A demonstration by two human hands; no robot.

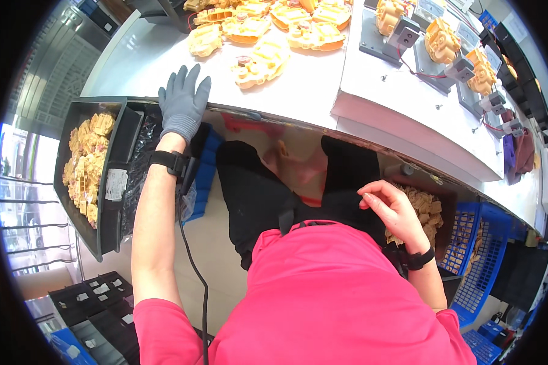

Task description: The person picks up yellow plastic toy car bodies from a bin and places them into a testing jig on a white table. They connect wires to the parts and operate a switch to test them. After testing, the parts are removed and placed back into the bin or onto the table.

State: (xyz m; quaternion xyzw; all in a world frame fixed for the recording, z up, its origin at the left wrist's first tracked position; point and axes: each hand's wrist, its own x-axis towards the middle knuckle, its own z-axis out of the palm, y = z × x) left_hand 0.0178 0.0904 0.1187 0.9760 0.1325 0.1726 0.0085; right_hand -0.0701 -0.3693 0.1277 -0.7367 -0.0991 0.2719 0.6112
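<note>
My left hand [186, 104], in a grey knitted glove, lies flat at the front edge of the white table [128, 70], fingers spread and holding nothing. Beyond it to the right, a yellow-orange moulded part [260, 64] with a small reddish-brown piece on it rests on the tabletop. Several similar yellow parts [246, 27] are grouped farther back. My bare right hand [393, 210] hovers over my lap near the right thigh. Its fingers are loosely bent, with a gap between thumb and forefinger, and no object shows in them.
A black bin [119, 182] of yellow parts stands at the left. Fixtures [402, 36] with wires and yellow parts line the raised bench [408, 103] at the right. Below are a box of yellow pieces [423, 210] and a blue crate [487, 255]. A cable [192, 267] hangs beside my left arm.
</note>
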